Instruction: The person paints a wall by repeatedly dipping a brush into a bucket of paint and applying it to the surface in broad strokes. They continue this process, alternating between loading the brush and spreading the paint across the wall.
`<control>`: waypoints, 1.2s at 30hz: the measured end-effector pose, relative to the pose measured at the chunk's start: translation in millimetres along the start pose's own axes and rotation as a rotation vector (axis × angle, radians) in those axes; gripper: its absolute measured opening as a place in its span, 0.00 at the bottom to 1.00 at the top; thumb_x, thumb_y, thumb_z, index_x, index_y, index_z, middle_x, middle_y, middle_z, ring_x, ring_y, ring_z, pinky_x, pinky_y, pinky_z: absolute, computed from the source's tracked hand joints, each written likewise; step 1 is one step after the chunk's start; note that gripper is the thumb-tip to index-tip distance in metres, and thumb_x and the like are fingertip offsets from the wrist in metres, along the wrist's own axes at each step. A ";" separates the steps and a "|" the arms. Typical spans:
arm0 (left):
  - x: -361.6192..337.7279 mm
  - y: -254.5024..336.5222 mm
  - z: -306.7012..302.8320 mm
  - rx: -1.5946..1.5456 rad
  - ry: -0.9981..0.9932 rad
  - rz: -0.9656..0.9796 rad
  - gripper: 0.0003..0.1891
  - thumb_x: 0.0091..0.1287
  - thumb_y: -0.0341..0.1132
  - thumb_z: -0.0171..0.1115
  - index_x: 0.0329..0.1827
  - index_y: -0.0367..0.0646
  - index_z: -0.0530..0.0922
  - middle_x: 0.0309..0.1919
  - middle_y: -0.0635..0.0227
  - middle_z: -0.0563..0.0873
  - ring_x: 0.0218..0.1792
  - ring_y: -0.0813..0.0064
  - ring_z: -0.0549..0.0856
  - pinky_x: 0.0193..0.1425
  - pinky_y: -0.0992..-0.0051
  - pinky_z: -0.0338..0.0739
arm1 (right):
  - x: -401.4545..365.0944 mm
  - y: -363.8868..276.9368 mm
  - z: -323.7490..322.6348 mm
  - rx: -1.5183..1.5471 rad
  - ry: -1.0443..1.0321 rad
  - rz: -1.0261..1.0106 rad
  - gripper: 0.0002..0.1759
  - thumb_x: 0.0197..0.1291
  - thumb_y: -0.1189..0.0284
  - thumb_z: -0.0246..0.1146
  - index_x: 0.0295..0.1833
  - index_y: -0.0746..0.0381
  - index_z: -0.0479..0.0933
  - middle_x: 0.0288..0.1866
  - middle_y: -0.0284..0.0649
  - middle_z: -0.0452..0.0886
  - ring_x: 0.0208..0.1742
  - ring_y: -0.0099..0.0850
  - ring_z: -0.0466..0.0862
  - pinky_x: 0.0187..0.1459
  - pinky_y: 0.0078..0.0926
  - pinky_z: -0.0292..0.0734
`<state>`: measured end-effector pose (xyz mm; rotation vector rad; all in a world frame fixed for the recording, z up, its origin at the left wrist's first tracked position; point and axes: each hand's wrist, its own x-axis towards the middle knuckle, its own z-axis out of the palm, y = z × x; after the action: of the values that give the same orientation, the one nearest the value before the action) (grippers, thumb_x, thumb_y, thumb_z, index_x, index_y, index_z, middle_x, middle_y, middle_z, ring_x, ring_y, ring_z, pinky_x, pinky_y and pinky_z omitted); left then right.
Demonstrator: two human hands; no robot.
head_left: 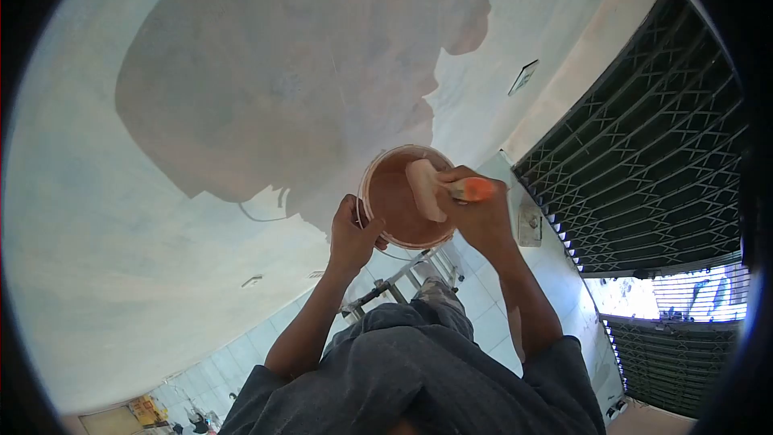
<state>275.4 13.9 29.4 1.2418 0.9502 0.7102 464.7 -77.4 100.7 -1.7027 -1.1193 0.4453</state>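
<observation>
Grey shirt (386,370), one; my two bare forearms (307,324) reach forward past it. One bucket (400,154) of brownish paint (393,205): my left hand (353,238) grips its left side. One wide-headed, orange-handled paint tool (424,189): right hand (483,213) closed round it, head within bucket's mouth.

Bucket (407,150) looking like smooth plastic. Far wall (298,72) looking matt, smooth. Gate (644,169) at right looking like metal. Floor tiles (477,298) showing smooth, slightly glossy. Near shirt (354,383) showing matt, creased cloth.
</observation>
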 end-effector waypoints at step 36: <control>9.5 -15.4 -15.3 0.002 0.025 -0.043 0.10 0.59 0.22 0.61 0.36 0.37 0.67 0.24 0.63 0.79 0.18 0.74 0.81 0.19 0.75 0.79 | -3.0 64.3 1.0 0.703 0.073 0.422 0.15 0.61 0.76 0.66 0.52 0.69 0.79 0.45 0.42 0.85 0.43 0.30 0.85 0.47 0.28 0.83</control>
<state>265.3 26.0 11.5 1.2137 0.9954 0.6925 492.5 -83.5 42.9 -1.2920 -0.4475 0.9105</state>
